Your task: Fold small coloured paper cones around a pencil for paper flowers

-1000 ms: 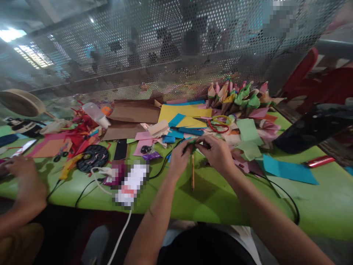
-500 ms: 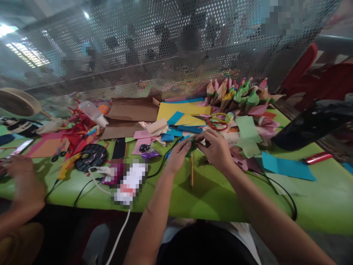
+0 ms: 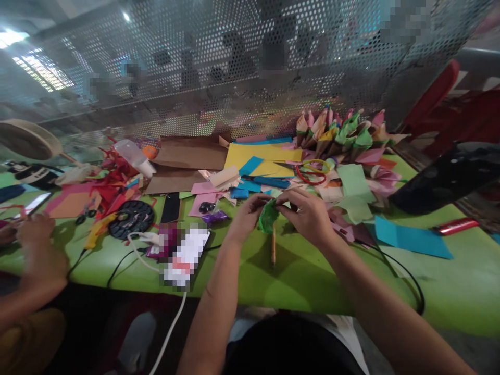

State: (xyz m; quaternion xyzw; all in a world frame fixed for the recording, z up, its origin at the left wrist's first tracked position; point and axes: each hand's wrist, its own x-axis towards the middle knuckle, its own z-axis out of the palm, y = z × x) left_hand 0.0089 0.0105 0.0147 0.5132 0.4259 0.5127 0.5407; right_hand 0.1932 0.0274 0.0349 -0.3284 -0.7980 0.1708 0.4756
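Note:
A crumpled piece of green paper is pinched between my two hands, a little above the table. My left hand grips its left side, with the fingertips partly hidden behind it. My right hand holds its upper right edge between thumb and fingers. Just below the paper, a pencil lies on the green tabletop, pointing away from me. Beyond my hands are a blue cutter and scissors with red and yellow handles.
Paper cones with coloured tops stand at the back right. A phone with a white cable lies left of my arms, near a yellow glue gun. A dark bottle is at right. Another person's hand works at far left.
The green paper has come up into view between my hands and now shows a wider, crumpled face. My left hand has turned slightly, and the whole view has shifted a little.

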